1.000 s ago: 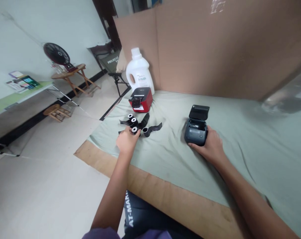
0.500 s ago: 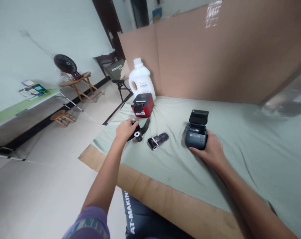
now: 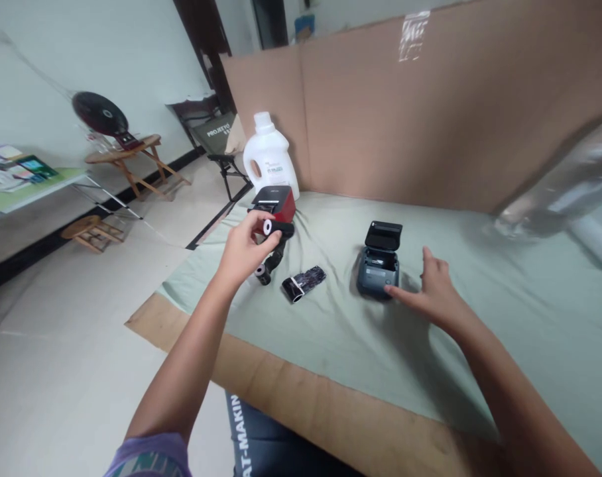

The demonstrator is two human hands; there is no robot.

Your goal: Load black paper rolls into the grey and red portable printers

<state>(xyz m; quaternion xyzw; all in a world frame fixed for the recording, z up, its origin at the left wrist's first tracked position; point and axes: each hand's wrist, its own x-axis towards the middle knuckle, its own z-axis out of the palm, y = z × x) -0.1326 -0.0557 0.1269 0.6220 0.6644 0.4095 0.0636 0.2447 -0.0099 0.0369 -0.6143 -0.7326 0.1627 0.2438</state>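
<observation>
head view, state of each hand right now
Left hand: closed, holding a black roll.
Right hand: open, at the dark device; whether it touches cannot be told.

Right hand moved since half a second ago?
Yes: the right hand shifted rightward against the dark printer; fingers now stand clear of its right side, thumb still overlapping its corner.

Between the thumb and fingers of your left hand [image 3: 241, 248], you hold a small black roll [image 3: 282, 230] lying sideways, its white end with a dark core hole turned to the left. Your dark blue-grey printer [image 3: 378, 273] sits flat on the green cloth [image 3: 331, 338], black lid raised at the back, compartment exposed, pale label across its front.
</observation>
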